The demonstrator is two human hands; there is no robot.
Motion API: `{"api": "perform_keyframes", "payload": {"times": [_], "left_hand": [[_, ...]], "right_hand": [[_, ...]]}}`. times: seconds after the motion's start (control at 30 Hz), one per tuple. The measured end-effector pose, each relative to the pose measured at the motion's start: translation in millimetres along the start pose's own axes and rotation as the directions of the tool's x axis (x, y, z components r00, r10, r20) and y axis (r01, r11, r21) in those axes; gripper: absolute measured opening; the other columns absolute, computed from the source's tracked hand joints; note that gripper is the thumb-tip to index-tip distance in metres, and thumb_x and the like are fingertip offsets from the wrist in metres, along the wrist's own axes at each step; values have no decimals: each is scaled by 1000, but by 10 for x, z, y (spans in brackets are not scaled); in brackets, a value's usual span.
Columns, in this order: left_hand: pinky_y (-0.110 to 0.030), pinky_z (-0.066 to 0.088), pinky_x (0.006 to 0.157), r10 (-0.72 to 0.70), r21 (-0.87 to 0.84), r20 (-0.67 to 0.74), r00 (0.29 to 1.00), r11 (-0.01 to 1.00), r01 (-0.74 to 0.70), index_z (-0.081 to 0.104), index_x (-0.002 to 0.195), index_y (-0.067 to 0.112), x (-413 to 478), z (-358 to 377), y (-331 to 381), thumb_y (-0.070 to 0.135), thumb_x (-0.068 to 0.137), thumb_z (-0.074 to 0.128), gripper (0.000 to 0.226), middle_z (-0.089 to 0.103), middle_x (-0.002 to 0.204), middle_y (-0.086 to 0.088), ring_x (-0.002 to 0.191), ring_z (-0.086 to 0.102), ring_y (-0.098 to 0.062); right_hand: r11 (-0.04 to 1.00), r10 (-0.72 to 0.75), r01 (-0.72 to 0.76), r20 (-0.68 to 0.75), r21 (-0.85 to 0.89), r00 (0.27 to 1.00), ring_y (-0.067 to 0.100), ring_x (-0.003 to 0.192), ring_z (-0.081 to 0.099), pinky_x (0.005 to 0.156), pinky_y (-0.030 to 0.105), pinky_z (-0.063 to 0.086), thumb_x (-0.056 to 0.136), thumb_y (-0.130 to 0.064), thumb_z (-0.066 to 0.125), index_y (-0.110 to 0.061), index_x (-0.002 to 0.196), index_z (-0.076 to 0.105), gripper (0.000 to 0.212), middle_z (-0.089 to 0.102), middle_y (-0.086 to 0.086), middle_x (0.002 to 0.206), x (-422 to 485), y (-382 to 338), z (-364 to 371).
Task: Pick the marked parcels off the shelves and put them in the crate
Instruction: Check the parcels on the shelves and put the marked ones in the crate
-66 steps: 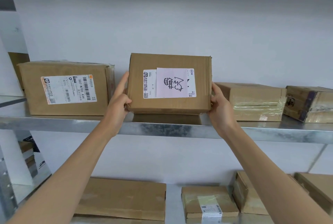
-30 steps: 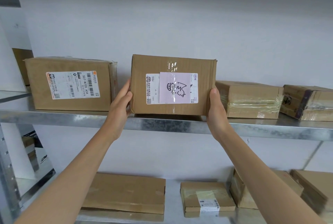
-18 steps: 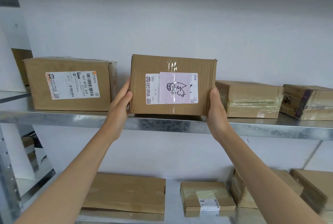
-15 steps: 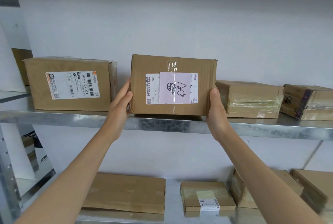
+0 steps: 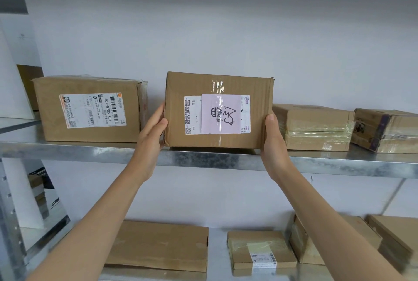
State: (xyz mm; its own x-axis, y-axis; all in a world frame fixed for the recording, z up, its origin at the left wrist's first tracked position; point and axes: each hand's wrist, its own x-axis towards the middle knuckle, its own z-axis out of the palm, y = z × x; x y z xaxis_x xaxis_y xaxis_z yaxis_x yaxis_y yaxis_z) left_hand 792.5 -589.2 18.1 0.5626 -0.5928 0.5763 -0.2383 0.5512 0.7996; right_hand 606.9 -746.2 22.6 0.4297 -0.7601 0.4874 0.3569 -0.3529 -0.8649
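Observation:
A brown cardboard parcel (image 5: pixel 178 111) with a pale pink handwritten note taped over its shipping label stands on the upper metal shelf (image 5: pixel 203 159), its front face at the shelf's edge. My left hand (image 5: pixel 150 136) presses flat against the parcel's left side. My right hand (image 5: pixel 272 140) clasps its right side, thumb on the front corner. Both hands grip the parcel between them. No crate is in view.
On the same shelf a larger labelled box (image 5: pixel 90 109) stands left, a taped flat box (image 5: pixel 314 127) and a worn box (image 5: pixel 389 131) right. The lower shelf holds a flat box (image 5: pixel 158 244), a small labelled parcel (image 5: pixel 260 251) and more boxes (image 5: pixel 384 235).
The parcel was held lifted and tilted off the shelf 2.2 s ago; it now rests level on the shelf. Over the last second my hands and the parcel have stayed still.

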Motion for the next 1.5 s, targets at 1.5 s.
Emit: {"api": "perform_keyframes", "payload": {"times": [1.5], "left_hand": [[-25,43,77,-70,-53,-203,977,997,61,54,97,45,-935,109,174,36,77,44,24,56,102,13,90,55,-2]], "right_hand": [[982,111,-92,-106,164,988,-4,105,56,90,21,43,101,-33,35,-25,127,51,32,62,-20,109,-980,-224,-95]]}}
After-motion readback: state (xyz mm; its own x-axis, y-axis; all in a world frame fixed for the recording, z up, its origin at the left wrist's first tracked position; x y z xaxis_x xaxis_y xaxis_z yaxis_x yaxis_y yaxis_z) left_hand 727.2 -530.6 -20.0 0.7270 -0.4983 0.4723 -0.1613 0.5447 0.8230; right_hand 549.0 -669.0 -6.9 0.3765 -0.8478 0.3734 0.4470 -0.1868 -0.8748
